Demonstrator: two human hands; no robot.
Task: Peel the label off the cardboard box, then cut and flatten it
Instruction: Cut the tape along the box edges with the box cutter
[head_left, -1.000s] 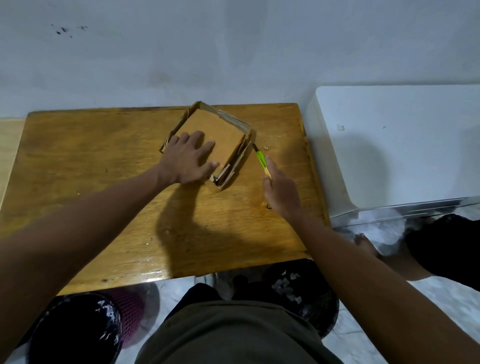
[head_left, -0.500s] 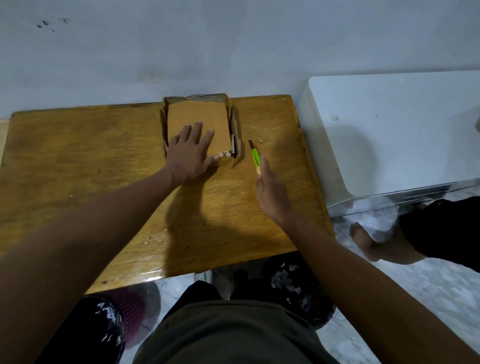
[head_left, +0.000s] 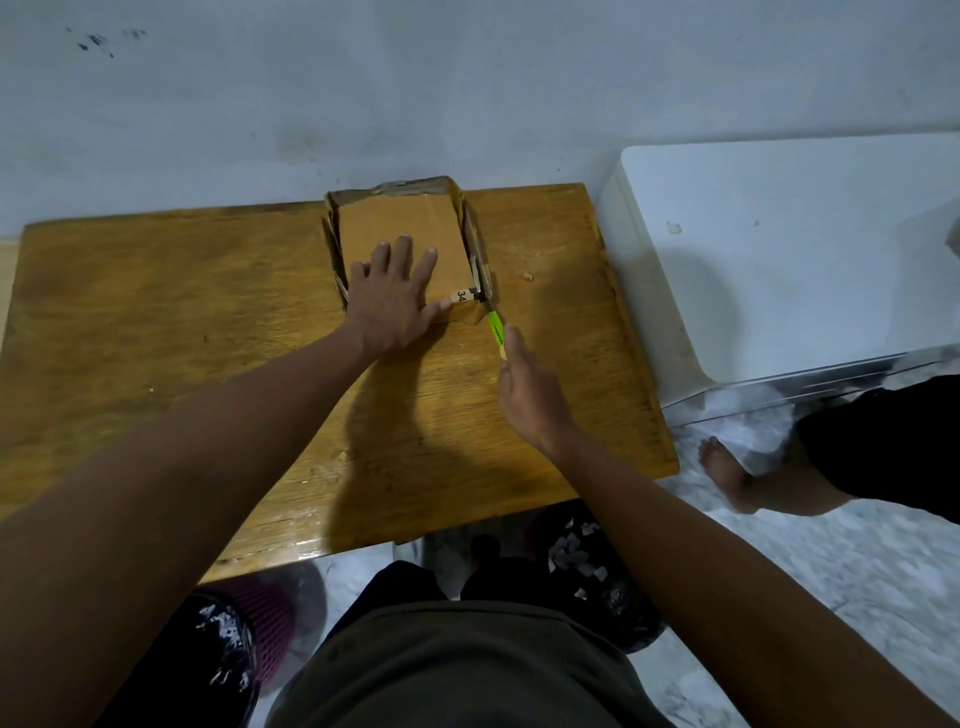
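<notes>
since the earlier frame our right hand (head_left: 530, 395), pinching the green cutter (head_left: 494, 328), brought its tip to the cardboard box (head_left: 402, 228)'s lower-right corner; left hand (head_left: 395, 296) lay spread flat on it, mid-frame on the bench (head_left: 156, 312).

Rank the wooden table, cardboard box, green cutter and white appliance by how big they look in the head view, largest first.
1. Wooden table, largest.
2. White appliance, cut off by the frame edge, so its full extent is unsure.
3. Cardboard box.
4. Green cutter, smallest, partly hidden in the right hand.
</notes>
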